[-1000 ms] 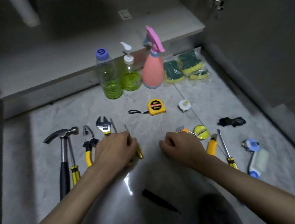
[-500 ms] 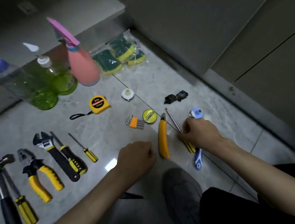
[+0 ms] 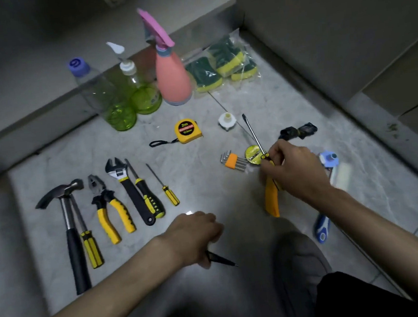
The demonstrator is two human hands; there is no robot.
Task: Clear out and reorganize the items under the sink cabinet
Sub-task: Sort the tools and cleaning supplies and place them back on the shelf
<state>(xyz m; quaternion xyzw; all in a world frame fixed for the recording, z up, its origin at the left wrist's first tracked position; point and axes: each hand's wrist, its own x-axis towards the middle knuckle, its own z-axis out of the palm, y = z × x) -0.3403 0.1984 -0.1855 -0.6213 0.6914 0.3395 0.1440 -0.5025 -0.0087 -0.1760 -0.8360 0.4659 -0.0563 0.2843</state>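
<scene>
Item: long flat-blade screwdriver (image 3: 253, 135), slim steel shank with a yellow-and-black handle, light, stiff, best taken at the handle, lifted at the 2 o'clock of the floor spread, gripped by the right hand (image 3: 290, 170); left hand (image 3: 196, 232) curled, a dark pointed object beneath it.

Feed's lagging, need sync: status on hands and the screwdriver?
Right hand grips screwdriver by its handle, lifted, shaft pointing away. Left hand curled low, a dark pointed thing at its fingers. Yellow knife lies under right hand.
</scene>
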